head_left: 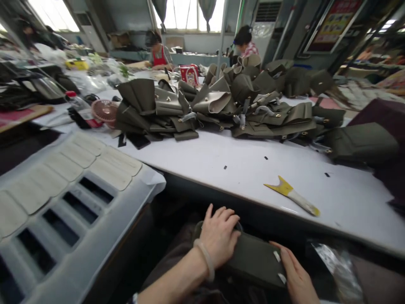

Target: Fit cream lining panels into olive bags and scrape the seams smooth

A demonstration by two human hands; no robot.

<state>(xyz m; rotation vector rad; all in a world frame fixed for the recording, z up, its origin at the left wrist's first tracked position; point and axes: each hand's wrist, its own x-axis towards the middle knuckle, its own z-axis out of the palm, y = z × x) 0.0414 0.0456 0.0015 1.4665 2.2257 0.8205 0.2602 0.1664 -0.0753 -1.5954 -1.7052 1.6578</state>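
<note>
A dark olive piece (253,258), like a bag part, lies over the lap below the table's front edge. My left hand (220,236), with a pale bangle on the wrist, rests on its left end, fingers bent over the far edge. At its right end my right hand (294,270) grips the side, thumb near two small white tabs (277,256). On the white table (196,156) beyond lies a yellow tool with a notched head (284,188), its handle wrapped in something pale.
Olive bag pieces with gold fittings (215,101) are heaped across the table. A pink fan (104,110) stands at the left. Pale flat pieces (63,164) lie on a slatted plastic crate (95,215). Two people work at the back. Clear plastic (338,266) lies at lower right.
</note>
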